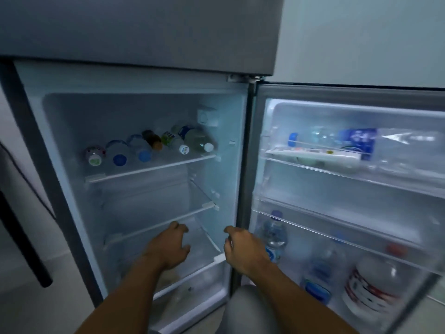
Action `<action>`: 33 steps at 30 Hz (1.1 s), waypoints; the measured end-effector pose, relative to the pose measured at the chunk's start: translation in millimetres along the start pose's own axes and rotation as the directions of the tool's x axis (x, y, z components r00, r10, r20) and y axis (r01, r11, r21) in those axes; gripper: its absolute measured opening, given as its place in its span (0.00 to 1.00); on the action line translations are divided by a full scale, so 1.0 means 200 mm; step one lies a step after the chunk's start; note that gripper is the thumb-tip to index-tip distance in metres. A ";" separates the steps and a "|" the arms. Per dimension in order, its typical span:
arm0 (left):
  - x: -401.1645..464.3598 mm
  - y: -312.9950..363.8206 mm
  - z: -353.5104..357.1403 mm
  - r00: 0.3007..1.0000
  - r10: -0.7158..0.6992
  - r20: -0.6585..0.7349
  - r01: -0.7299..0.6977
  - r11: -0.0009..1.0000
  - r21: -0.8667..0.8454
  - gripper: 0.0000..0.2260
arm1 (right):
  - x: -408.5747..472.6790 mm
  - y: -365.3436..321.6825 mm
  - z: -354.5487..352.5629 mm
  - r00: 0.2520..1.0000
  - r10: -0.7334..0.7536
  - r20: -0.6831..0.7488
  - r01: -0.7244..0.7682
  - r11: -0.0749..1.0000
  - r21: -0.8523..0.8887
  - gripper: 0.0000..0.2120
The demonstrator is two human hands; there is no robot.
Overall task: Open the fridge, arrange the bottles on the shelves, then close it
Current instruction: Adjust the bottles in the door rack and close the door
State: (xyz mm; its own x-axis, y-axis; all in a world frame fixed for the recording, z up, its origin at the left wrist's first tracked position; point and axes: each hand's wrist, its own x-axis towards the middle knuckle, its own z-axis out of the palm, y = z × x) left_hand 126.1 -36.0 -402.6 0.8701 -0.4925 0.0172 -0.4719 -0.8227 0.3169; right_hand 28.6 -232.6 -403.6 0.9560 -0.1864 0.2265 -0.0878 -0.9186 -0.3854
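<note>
Seven bottles [149,147] lie on their sides in a row on the top shelf [154,168] of the open fridge [60,131], caps pointing outward. From the left, the caps are white, blue, blue, orange-brown, white and white; the seventh, a blue-labelled bottle, lies behind the last two, and its cap cannot be seen. The middle shelf [163,221] below them carries nothing visible, and the bottom shelf [192,273] is blurred.

Both hands reach forward into the lower part of the compartment and hold nothing. The left hand [172,247] is loosely spread, its fingertips near the front edge of the middle shelf. The right hand [243,249] hovers near the hinge side of the compartment, fingers curled loosely with a narrow gap.

The fridge door [349,97] stands open to the right. Its upper door rack [313,162] holds a large clear bottle [356,141] lying sideways with a blue label and blue cap. The lower door rack [361,242] holds several upright bottles, among them a small water bottle [274,233] just beside the right hand and a large bottle with a red-and-white label [370,285]. Motion blur softens much of the door side.
</note>
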 end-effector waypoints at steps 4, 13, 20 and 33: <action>0.00 0.29 0.01 0.985 0.169 -0.023 -0.170 0.985 -0.015 0.20 | -0.17 0.13 -0.12 0.991 0.084 -0.101 -0.085 0.996 -0.002 0.10; -0.03 0.80 0.14 0.898 0.431 -0.085 -0.438 0.892 -0.114 0.25 | -0.53 0.46 -0.33 0.878 0.150 -0.455 -0.252 0.952 -0.171 0.17; 0.07 0.91 0.22 0.874 0.481 -0.061 -0.484 0.858 -0.171 0.32 | -0.65 0.61 -0.33 0.796 0.420 -0.436 -0.444 0.895 0.051 0.35; 0.06 0.90 0.35 0.914 0.404 -0.022 -0.397 0.884 -0.249 0.35 | -0.52 0.64 -0.33 0.780 0.495 -0.384 -0.439 0.869 0.228 0.36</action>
State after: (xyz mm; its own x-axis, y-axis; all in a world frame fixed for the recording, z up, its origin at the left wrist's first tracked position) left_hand 42.0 -211.0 -412.4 0.6080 -0.7767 0.1647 -0.7269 -0.4610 0.5091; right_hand -100.9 -353.8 -418.0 0.5944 -0.7336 0.3293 -0.4327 -0.6370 -0.6380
